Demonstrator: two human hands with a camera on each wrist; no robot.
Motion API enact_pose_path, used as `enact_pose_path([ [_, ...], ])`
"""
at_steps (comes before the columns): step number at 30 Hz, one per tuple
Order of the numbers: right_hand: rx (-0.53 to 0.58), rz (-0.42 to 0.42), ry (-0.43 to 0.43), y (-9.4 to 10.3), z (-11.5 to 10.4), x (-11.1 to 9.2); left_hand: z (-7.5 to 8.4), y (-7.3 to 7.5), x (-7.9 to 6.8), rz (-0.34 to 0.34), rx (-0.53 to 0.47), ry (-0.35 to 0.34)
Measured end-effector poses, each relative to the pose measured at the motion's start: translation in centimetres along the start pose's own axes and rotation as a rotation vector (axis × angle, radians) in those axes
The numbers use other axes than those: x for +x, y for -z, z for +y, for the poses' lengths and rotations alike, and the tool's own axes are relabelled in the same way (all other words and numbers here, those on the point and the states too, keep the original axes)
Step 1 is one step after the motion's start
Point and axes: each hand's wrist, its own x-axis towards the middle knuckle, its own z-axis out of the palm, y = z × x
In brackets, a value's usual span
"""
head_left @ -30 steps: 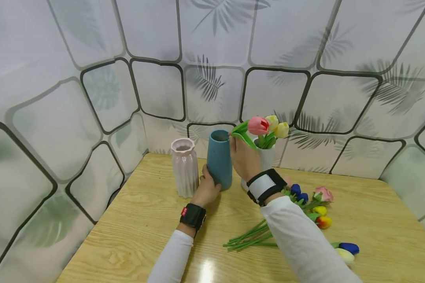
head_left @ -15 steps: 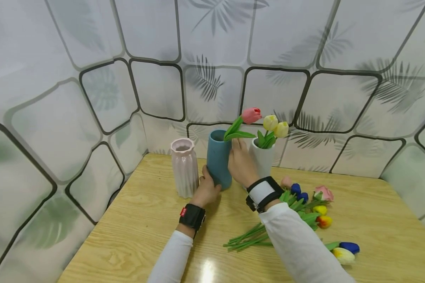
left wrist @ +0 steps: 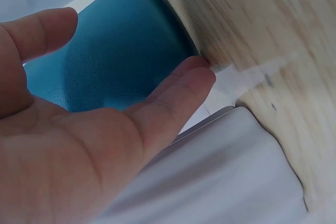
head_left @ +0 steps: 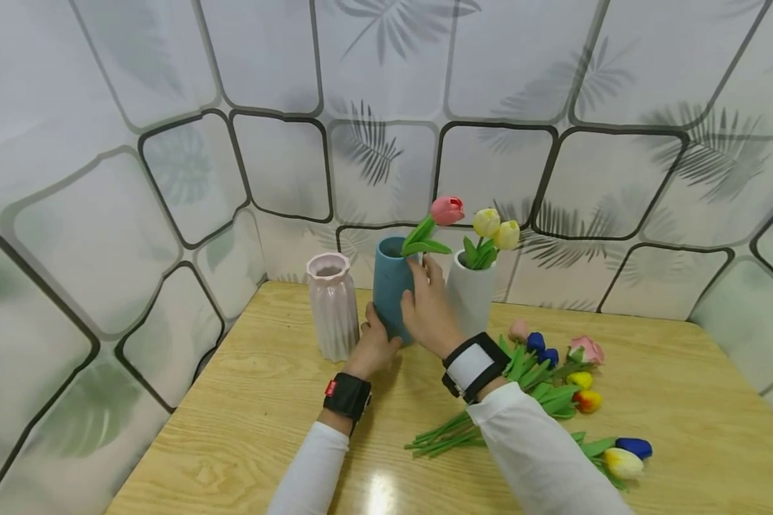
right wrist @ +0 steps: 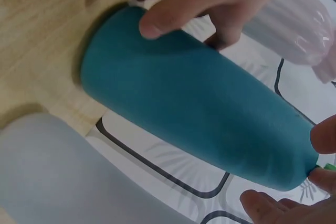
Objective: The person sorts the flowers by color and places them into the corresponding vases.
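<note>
A blue vase (head_left: 389, 286) stands upright in the head view. My left hand (head_left: 372, 350) holds it near the base, thumb in front and fingers on its left side. A pink tulip (head_left: 447, 211) leans rightward from its mouth, leaves over the rim and stem hidden inside. My right hand (head_left: 433, 307) is at the vase's upper right, fingers loosely bent and touching by the rim. In the right wrist view, thumb and fingertips (right wrist: 323, 135) are apart at the rim. A pale pink ribbed vase (head_left: 333, 307) stands left of the left hand.
A white vase (head_left: 470, 293) with two pale yellow tulips (head_left: 497, 229) stands behind and right of the right hand. Several artificial flowers (head_left: 547, 379) lie on the wooden table (head_left: 232, 429) at right, stems leftward. Blue and white tulips (head_left: 625, 461) lie nearer. A patterned curtain (head_left: 386, 107) hangs behind.
The pink tulip has swung more upright and sunk into the blue vase's mouth. My right hand has loosened from it and dropped slightly beside the rim. My left hand stays at the base.
</note>
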Motion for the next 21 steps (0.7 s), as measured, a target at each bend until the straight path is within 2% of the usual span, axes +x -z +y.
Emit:
enact_pose_path([
  [4,-0.073,0.012,0.007,0.4,-0.1,0.6,0.1,0.0,0.0,-0.001,0.001,0.007],
  [9,-0.071,0.012,0.007,0.7,-0.2,0.3,0.2,0.0,0.0,-0.002,0.001,0.002],
  [16,-0.027,0.002,-0.024,0.6,0.4,-1.6,0.3,0.0,0.0,0.007,0.026,-0.024],
  [21,0.014,-0.001,-0.002,0.9,1.0,-4.0,0.5,0.5,-0.6,-0.014,0.071,-0.030],
])
